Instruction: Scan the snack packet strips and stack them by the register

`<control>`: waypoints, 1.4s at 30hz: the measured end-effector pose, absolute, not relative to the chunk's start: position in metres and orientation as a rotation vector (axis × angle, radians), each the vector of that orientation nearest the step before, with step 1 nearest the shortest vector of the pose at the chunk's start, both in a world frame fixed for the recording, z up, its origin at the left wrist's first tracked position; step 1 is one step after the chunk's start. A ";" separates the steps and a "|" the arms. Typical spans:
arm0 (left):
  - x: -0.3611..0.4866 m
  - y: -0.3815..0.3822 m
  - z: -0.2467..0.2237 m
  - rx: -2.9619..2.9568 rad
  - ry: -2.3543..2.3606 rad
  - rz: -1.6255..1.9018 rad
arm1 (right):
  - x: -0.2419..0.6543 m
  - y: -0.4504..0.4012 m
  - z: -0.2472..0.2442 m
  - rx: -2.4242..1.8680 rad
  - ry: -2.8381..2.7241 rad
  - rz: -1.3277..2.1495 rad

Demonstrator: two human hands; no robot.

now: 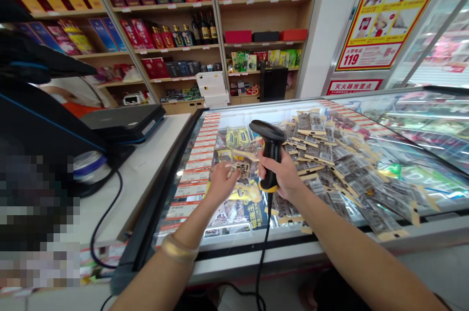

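Observation:
My right hand is wrapped round the grip of a black and yellow barcode scanner, held upright above the glass top, its cable hanging down. To its left, my left hand is closed, its fingertips pinching what looks like a clear plastic packet; its outline is hard to make out against the glass. A gold bracelet circles my left wrist. Right of the scanner, many small clear packets with beige top strips lie in an overlapping pile on the glass.
The glass-topped freezer stretches before me, with orange and white price labels along its left side. At left, a counter bears a black machine and a cable. Shelves of boxes and bottles stand behind.

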State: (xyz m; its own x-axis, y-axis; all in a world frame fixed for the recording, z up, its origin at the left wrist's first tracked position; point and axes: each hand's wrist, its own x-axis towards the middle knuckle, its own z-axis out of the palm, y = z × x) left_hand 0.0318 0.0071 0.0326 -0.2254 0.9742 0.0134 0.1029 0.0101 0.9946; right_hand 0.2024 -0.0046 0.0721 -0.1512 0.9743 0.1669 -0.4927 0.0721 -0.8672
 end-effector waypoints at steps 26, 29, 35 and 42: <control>0.021 0.003 0.060 0.503 0.966 1.408 | 0.208 -0.005 0.075 -0.641 -0.971 1.604; 0.019 0.004 0.062 0.446 0.797 1.442 | 0.212 -0.004 0.078 -0.597 -0.942 1.753; 0.012 0.011 0.055 0.397 0.751 1.584 | 0.218 -0.001 0.075 -0.536 -0.959 2.014; 0.011 0.015 0.054 0.315 0.802 1.667 | 0.212 -0.004 0.068 -0.669 -1.099 2.014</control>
